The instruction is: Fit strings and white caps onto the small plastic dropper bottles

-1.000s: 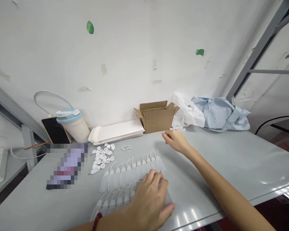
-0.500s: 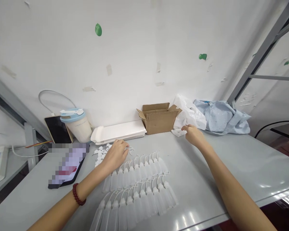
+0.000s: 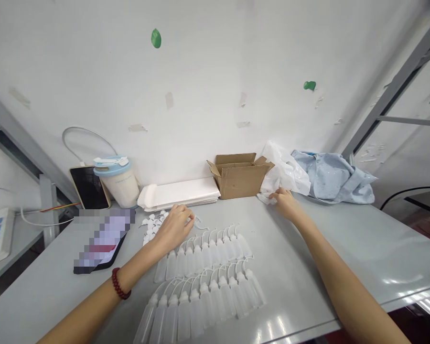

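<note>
My left hand is curled palm-down over the table, fingers bent together. Beside it lie small white caps, and thin white curved tubes show past its fingertips. Whatever it pinches is hidden. My right hand reaches to the back, its fingers closed at a clear plastic piece in front of a crumpled white plastic bag. I cannot make out what exactly is between those fingers. Between my arms, translucent bottles with bent thin spouts lie side by side in two rows.
Along the wall stand an open cardboard box, a stack of white foam-like sheets, a blue-lidded cup and an upright phone. Another phone-like device lies at left. Folded light-blue cloth is at back right.
The view has shifted slightly. Both hands stay at nearly the same places, the left by the caps and tubes, the right by the plastic bag. The bottle rows look unchanged.
</note>
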Available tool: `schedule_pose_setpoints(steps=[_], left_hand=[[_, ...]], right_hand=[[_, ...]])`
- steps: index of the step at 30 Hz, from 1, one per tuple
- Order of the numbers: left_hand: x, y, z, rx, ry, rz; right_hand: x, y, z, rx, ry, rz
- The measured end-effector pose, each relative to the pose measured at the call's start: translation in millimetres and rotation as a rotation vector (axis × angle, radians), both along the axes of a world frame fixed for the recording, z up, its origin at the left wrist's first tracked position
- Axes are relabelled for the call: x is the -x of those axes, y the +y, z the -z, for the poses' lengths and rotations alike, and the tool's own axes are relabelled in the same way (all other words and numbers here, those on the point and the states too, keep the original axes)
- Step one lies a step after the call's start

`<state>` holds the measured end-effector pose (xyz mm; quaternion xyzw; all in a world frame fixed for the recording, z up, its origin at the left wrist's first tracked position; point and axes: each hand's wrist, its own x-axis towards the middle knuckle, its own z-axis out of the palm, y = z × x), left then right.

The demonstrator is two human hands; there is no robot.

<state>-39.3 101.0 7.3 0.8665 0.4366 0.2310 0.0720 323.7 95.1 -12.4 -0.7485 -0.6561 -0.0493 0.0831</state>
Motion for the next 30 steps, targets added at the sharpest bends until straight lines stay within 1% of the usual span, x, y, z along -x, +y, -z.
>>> schedule_pose_setpoints(steps=[3, 6, 11, 13, 15, 18, 20, 22, 23, 26, 30], left_hand=[[3, -10, -10.0, 0.011, -0.061, -0.001], [5, -25, -16.4, 0.080, -0.201, -0.053], [11, -48, -16.5, 0.247, -0.489, -0.158], [12, -52, -15.5, 0.341, -0.628, -0.187], [13, -55, -15.2, 0.442, -0.762, -0.212], [10, -57, -15.8, 0.604, -0.923, -0.194], [7, -60, -16.4, 0.715, -0.999, -0.163], [4, -63, -16.9, 0.806, -1.060, -0.124], [3, -64, -17.1, 0.838, -1.087, -0.102], [1, -68, -17.0, 0.928, -1.151, -0.039], [0, -69, -14.3, 1.027, -1.171, 0.014]], right_hand=[[3, -1, -1.0, -0.049, 0.032, -0.046], [8, -1, -4.6, -0.131, 0.089, -0.066], [22, -4, -17.0, -0.329, 0.270, -0.056], [34, -7, -22.7, -0.396, 0.374, -0.084], [54, -13, -27.1, -0.424, 0.485, -0.152], [92, -30, -29.7, -0.386, 0.647, -0.316], [117, -43, -29.5, -0.255, 0.988, -0.510], [138, -56, -28.8, -0.088, 1.172, -0.622], [145, -62, -28.5, -0.044, 1.225, -0.664], [158, -72, -27.5, 0.040, 1.316, -0.704], [161, -76, -25.2, 0.083, 1.370, -0.694]])
